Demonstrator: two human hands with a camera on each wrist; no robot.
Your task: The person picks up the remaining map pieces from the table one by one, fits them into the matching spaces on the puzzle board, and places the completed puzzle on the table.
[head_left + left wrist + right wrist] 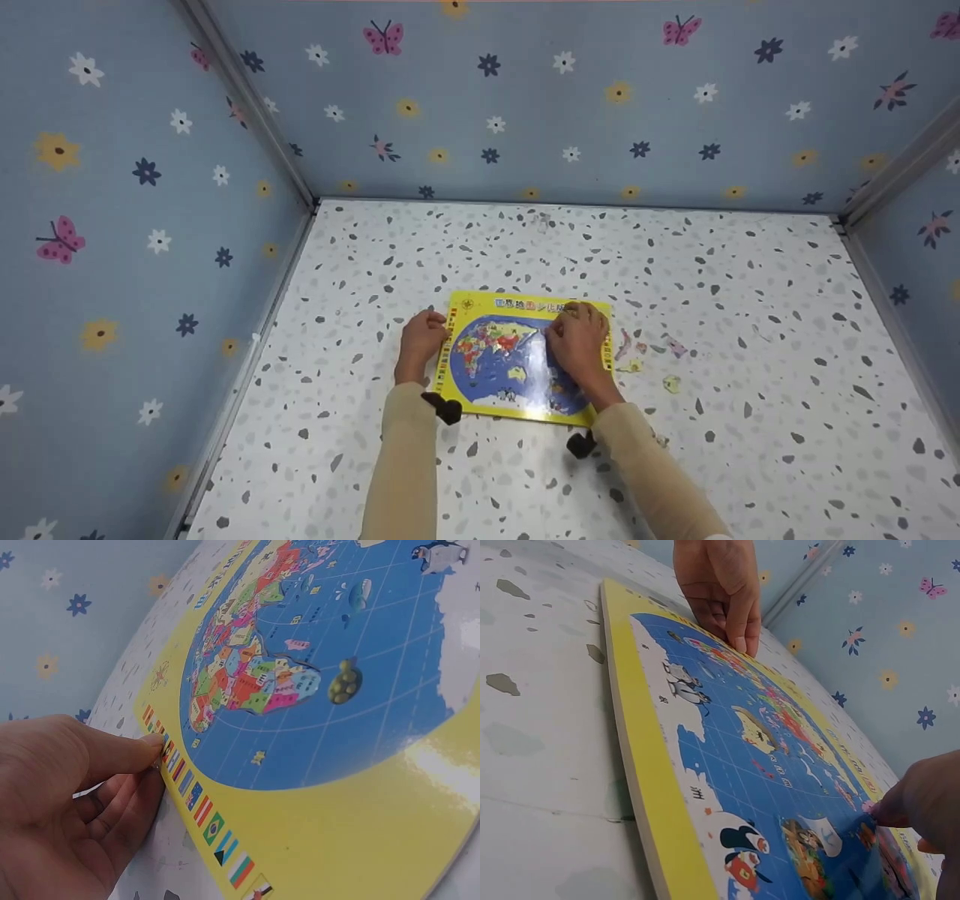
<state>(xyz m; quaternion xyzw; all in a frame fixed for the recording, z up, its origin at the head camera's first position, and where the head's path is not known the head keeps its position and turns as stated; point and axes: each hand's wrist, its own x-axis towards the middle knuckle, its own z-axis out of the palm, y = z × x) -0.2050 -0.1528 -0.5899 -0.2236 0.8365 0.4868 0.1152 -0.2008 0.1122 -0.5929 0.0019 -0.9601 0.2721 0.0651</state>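
A yellow-bordered world map board (491, 407) lies flat on the speckled surface. My left hand (421, 345) is at its left edge; in the left wrist view, thumb and fingers of the left hand (82, 802) pinch the border beside the printed flags. Over the board's upper right part is my right hand (581, 341), fingers bent down to the map. At the fingertips of the right hand (930, 799), in the right wrist view, shows a small pink piece (868, 806); its shape is mostly hidden. The map area under the right palm is covered in the head view.
Several small coloured pieces lie right of the board, among them a yellow-green one (671, 384) and a pink-purple one (676, 346). Flower-patterned panels (525, 112) stand behind and at both sides. Black objects (448, 411) are at both wrists, near the board's lower edge.
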